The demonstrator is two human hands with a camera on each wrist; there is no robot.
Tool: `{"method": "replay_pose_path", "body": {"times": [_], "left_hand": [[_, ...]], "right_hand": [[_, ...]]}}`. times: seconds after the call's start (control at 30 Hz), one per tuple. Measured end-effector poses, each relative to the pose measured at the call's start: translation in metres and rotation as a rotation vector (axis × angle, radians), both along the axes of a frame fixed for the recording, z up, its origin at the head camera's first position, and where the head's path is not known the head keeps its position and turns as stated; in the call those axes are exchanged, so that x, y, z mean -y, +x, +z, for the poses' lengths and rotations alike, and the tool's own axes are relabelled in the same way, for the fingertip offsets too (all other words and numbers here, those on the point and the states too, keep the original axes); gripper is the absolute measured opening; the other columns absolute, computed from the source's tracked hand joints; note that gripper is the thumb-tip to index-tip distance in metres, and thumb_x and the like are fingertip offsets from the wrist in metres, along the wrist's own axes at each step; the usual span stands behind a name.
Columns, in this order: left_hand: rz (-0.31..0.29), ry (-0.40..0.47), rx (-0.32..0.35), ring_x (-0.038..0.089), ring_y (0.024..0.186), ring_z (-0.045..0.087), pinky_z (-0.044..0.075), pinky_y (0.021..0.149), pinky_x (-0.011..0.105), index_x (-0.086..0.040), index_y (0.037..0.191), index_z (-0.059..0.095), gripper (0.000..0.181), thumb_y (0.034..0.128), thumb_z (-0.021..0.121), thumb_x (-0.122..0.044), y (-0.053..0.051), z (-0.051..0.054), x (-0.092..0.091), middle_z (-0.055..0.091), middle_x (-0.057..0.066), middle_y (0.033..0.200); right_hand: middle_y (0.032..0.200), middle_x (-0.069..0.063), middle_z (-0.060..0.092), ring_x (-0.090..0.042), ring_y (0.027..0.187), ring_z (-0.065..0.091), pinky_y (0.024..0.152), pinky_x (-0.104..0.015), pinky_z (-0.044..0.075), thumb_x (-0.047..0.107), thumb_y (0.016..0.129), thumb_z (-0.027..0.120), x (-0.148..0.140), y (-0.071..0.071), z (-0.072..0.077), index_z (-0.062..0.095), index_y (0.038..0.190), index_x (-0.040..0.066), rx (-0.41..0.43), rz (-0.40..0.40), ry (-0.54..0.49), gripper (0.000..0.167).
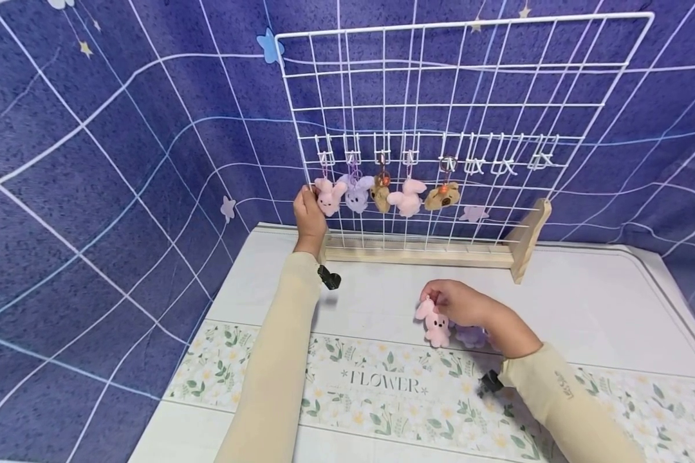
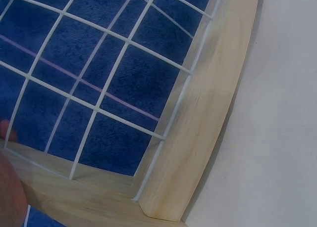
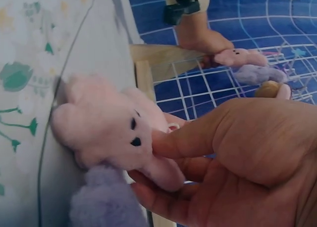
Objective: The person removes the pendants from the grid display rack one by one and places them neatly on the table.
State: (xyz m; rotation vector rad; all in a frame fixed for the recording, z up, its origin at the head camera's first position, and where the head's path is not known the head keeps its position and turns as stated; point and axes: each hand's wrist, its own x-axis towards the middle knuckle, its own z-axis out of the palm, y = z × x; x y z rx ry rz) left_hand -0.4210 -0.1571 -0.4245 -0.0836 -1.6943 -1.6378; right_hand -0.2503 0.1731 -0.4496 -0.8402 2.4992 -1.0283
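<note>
Pink bunny plush [image 1: 437, 326] hangs from the right hand [image 1: 462, 302], pinched between thumb and fingers at the ear end, just left of the knuckles; right hand is clearly the near one, left hand [image 1: 311, 215] well apart, up and to the left. Key relation: bunny sits low and in front of the white wire grid rack [image 1: 453, 105], nearer the person and below the row of wire hooks [image 1: 504, 168] right of the last brown plush [image 1: 443, 196]. Long axis roughly upright in head view, ears up, feet down, slight lean; small ring [image 3: 173, 127] shows by the thumb. Can't tell if feet touch the tabletop. Left hand grips the rack's left edge, right beside the first hanging pink bunny [image 1: 329, 196]; lavender bunny [image 1: 356, 195], another brown plush [image 1: 380, 196] and second hanging pink bunny [image 1: 408, 197] follow along the same row. Purple plush [image 1: 471, 335] lies under the right hand, partly hidden, just beside the held bunny. Surface: white tabletop [image 1: 376, 296] with a floral strip [image 1: 376, 366] printed "FLOWER"; rack stands toward the back on a wooden base [image 1: 423, 256]. Room: blue-purple curtain [image 1: 121, 193] with pale lines and stars, behind and to the left.
</note>
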Motion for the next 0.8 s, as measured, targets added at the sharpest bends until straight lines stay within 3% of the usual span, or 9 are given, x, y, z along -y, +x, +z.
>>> {"method": "replay_pose_path", "body": {"times": [0.4,0.53,0.67,0.73,0.8], "left_hand": [[0.012,0.019,0.020,0.002,0.074,0.049,0.041,0.074,0.017,-0.011,0.083,0.058,0.038,0.1134,0.035,-0.014,-0.001,0.000,-0.003,0.050,-0.011,0.079],[0.009,0.021,0.011,0.002,0.074,0.048,0.040,0.074,0.017,-0.012,0.083,0.057,0.039,0.1134,0.032,-0.012,-0.001,0.000,-0.004,0.049,-0.011,0.078],[0.024,0.008,0.013,0.002,0.075,0.048,0.041,0.076,0.017,-0.009,0.084,0.057,0.039,0.1133,0.033,-0.012,0.000,0.000,-0.004,0.049,-0.010,0.079],[0.028,-0.002,0.020,0.002,0.076,0.049,0.041,0.076,0.018,-0.008,0.085,0.058,0.038,0.1136,0.033,-0.014,0.001,0.001,-0.004,0.050,-0.010,0.080],[0.022,-0.015,0.027,0.002,0.076,0.049,0.042,0.076,0.018,-0.009,0.086,0.058,0.038,0.1142,0.033,-0.016,0.001,0.001,-0.003,0.050,-0.009,0.081]], "right_hand": [[0.098,-0.013,0.068,-0.020,0.088,0.062,0.079,-0.035,0.052,-0.019,0.090,0.052,0.002,-0.001,-0.008,0.068,0.109,0.001,-0.059,-0.062,0.047,0.031],[0.107,-0.018,0.071,-0.034,0.101,0.067,0.090,-0.049,0.056,-0.022,0.085,0.053,0.002,-0.003,-0.008,0.069,0.109,-0.002,-0.163,-0.102,0.034,0.035],[0.123,-0.023,0.069,-0.044,0.123,0.063,0.106,-0.058,0.050,-0.017,0.087,0.061,0.004,-0.004,-0.006,0.069,0.117,-0.003,-0.245,-0.228,-0.049,0.034],[0.129,-0.024,0.068,-0.042,0.128,0.062,0.111,-0.055,0.050,-0.013,0.092,0.061,0.006,-0.006,-0.002,0.065,0.126,-0.006,-0.165,-0.286,-0.204,0.035],[0.132,-0.020,0.066,-0.035,0.128,0.065,0.111,-0.048,0.052,-0.013,0.096,0.055,0.008,-0.008,0.006,0.059,0.132,-0.002,0.063,-0.305,-0.463,0.038]]}}
